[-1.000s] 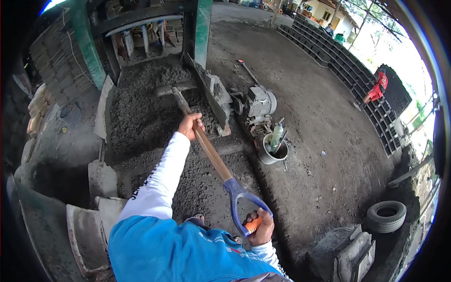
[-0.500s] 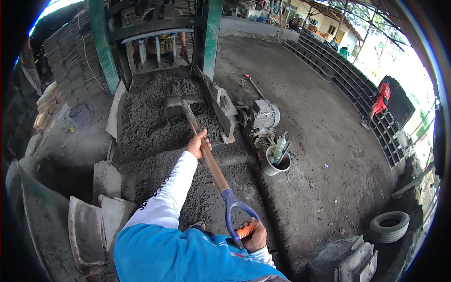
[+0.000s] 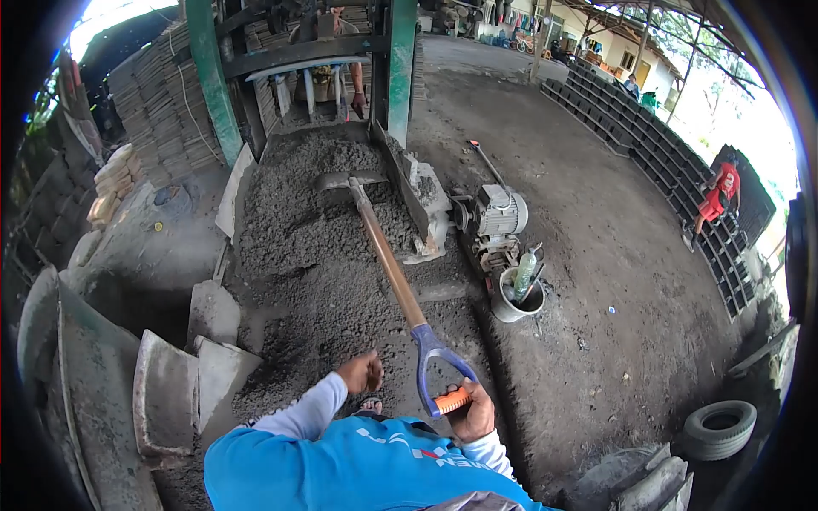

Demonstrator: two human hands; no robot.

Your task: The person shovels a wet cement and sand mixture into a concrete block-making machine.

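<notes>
A shovel (image 3: 388, 264) with a wooden shaft, a blue D-shaped handle and an orange grip slants across the middle. My right hand (image 3: 475, 415) is wrapped round the orange grip. The shovel's blade (image 3: 351, 180) lies against the heap of damp grey mix (image 3: 298, 221), its lower part hidden. Away from the shaft, on its left, my left hand (image 3: 362, 372) hovers low near my body. Its fingers are loosely bent, with nothing held in them.
An electric motor (image 3: 499, 211) stands right of the heap, beside a bucket (image 3: 511, 312) holding a bottle. Curved metal sheets (image 3: 162, 396) lean at left. A tyre (image 3: 720, 430) lies lower right. A person in red (image 3: 722, 196) is near stacked blocks; another person's arm (image 3: 357, 89) shows behind the frame.
My left hand has let go of the shovel's shaft and drawn back toward my body. My right hand keeps its grip, and the blade stays on the heap. The view has shifted slightly.
</notes>
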